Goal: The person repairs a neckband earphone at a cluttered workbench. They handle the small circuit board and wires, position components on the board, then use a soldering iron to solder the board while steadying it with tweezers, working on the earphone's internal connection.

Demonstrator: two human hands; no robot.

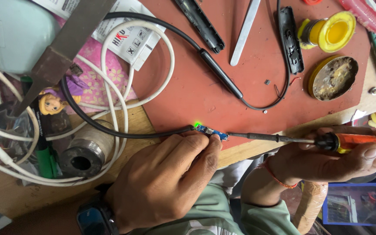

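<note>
My left hand (pixel 166 178) pinches a small blue circuit board (pixel 212 132) at the near edge of the red mat (pixel 188 87). A green light (pixel 196 125) glows at the board's left end, where a black cable (pixel 131 132) plugs in. My right hand (pixel 336 156) grips the orange handle of a soldering iron (pixel 353 142). The iron's dark tip (pixel 233 135) touches the right end of the board. A dark watch sits on my left wrist.
A yellow solder spool (pixel 334 31) and a round tin of flux (pixel 334 77) lie at the right of the mat. Black plastic casings (pixel 290 39), a metal strip (pixel 245 30), white cables (pixel 114 91), a metal cylinder (pixel 83 156) and a small doll figure (pixel 53 102) lie around.
</note>
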